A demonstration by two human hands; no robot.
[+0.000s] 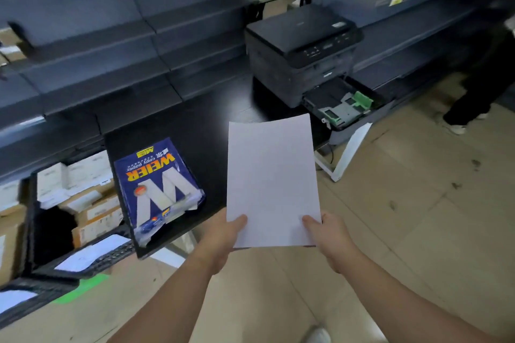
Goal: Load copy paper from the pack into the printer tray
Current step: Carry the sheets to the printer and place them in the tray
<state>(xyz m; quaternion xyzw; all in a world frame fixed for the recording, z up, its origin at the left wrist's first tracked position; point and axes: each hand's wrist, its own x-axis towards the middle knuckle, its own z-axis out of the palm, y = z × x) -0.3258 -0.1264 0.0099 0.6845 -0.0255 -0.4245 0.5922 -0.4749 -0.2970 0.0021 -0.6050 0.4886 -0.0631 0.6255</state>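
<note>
I hold a stack of white copy paper (271,178) upright in front of me. My left hand (223,237) grips its lower left corner and my right hand (328,239) grips its lower right corner. The blue paper pack (156,189), torn open at its near end, lies on the black table (200,125) to the left. Further back on the right stands the dark printer (301,47). Its paper tray (342,106) is pulled out toward me, with green guides showing and no paper visible inside.
Grey shelving (111,36) runs behind the table and along the right wall. A black crate (83,231) of cardboard boxes sits low at the left. A person's dark legs (479,86) stand at the far right. Beige tiled floor (404,217) lies between me and the printer.
</note>
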